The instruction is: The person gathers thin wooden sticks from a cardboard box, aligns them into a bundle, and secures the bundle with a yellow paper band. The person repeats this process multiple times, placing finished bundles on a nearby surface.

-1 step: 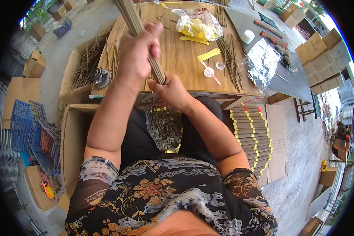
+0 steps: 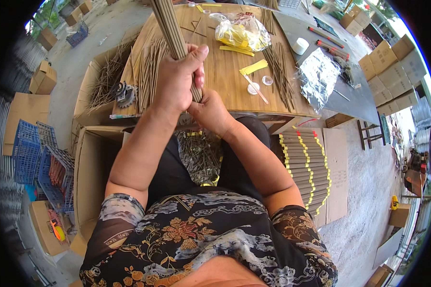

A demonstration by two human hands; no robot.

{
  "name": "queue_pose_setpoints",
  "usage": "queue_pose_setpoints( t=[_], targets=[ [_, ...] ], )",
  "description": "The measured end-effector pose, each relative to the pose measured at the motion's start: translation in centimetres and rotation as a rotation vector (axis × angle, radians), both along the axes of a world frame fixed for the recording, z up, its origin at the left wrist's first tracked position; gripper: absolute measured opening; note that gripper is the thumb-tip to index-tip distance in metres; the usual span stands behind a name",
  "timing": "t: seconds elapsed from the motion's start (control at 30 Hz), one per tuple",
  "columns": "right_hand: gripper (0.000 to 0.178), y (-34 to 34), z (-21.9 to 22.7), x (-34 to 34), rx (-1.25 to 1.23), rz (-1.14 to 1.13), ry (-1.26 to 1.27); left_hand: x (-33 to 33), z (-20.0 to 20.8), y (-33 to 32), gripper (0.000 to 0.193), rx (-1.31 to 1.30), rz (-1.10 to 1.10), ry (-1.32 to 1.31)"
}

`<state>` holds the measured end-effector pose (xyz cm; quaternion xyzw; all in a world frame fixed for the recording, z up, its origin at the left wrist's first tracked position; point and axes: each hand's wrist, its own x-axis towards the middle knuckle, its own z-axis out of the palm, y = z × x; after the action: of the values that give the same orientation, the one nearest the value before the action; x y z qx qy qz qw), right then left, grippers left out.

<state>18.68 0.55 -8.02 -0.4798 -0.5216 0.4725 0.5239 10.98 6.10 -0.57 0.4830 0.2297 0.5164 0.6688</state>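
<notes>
I hold a bundle of thin brown incense sticks [image 2: 169, 27] slanting up and away over the near edge of the wooden table. My left hand [image 2: 177, 79] is wrapped round its lower part, thumb pointing upward. Just below and to the right, my right hand [image 2: 209, 112] closes round the bottom end, which its fingers partly hide. The two hands nearly touch. More loose incense sticks [image 2: 151, 71] lie on the table left of my hands, and another spread of sticks [image 2: 281, 76] lies at its right.
On the table [image 2: 220, 100] are a clear bag of yellow strips [image 2: 242, 33], a yellow strip pile [image 2: 255, 67] and small round lids [image 2: 267, 80]. Yellow-banded bundles [image 2: 305, 167] lie on cardboard at right. An open carton [image 2: 96, 177] and blue crates [image 2: 28, 153] stand left.
My left hand has slid nearer to my right hand and a little rightward. The bundle's upper part has swung slightly right, showing more of the loose sticks on the table.
</notes>
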Motion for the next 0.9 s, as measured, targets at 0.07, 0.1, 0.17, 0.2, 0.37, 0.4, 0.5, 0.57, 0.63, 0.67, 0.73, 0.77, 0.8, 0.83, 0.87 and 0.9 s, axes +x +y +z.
queue_pose_setpoints(
  t=[0.07,0.1,0.17,0.2,0.37,0.4,0.5,0.57,0.63,0.67,0.73,0.77,0.8,0.83,0.87,0.9],
  targets=[
    [0.018,-0.6,-0.6,-0.7,0.096,-0.043,-0.045,-0.3,-0.1,-1.9,0.013,-0.052,-0.009,0.021],
    [0.018,-1.0,-0.7,-1.1,0.145,-0.063,-0.067,-0.5,0.4,-2.4,0.013,-0.054,-0.019,0.011],
    [0.018,-2.6,0.9,-1.7,0.068,-0.043,-0.023,-1.1,1.2,-3.4,0.014,-0.027,-0.022,0.021],
    [0.019,-3.1,1.2,-1.9,0.018,-0.014,-0.002,-1.4,1.6,-3.8,0.013,0.003,-0.018,0.042],
    [0.03,-5.7,0.0,0.0,0.097,0.182,-0.448,-4.1,4.8,-4.7,0.011,0.106,0.03,0.091],
    [0.034,-6.0,-0.1,1.3,0.171,0.165,-0.518,-4.8,5.0,-4.7,0.011,0.094,-0.05,0.106],
    [0.047,-6.2,3.8,3.0,0.089,0.074,0.104,-6.0,3.8,-6.5,0.011,0.064,-0.132,0.295],
    [0.054,-6.2,7.2,2.6,0.364,0.042,0.275,-6.4,2.6,-7.7,0.01,0.04,-0.223,0.367],
    [0.055,-6.1,8.8,1.2,0.402,0.109,0.464,-6.2,1.8,-9.0,0.011,0.025,-0.294,0.448],
    [0.053,-6.6,9.6,0.5,0.363,0.108,0.456,-6.2,1.6,-9.6,0.012,0.008,-0.32,0.535],
    [0.028,-7.0,9.8,-0.9,0.296,0.062,0.598,-6.1,0.8,-10.6,0.012,0.026,-0.407,0.635],
    [0.024,-7.0,9.7,-1.2,0.229,0.085,0.658,-6.1,0.4,-11.1,0.012,0.033,-0.449,0.683],
    [0.028,-7.4,9.9,-1.9,0.213,0.015,0.693,-6.1,0.3,-11.5,0.016,-0.042,-0.407,0.612],
    [0.029,-7.7,9.7,-2.0,0.215,0.023,0.718,-6.3,0.2,-11.7,0.018,-0.003,-0.402,0.674],
    [0.03,-8.0,9.4,-2.1,0.218,0.03,0.743,-6.3,0.0,-11.7,0.02,0.036,-0.397,0.736],
    [0.032,-8.3,9.2,-2.2,0.221,0.037,0.767,-6.4,-0.2,-11.8,0.022,0.076,-0.393,0.798]
  ],
)
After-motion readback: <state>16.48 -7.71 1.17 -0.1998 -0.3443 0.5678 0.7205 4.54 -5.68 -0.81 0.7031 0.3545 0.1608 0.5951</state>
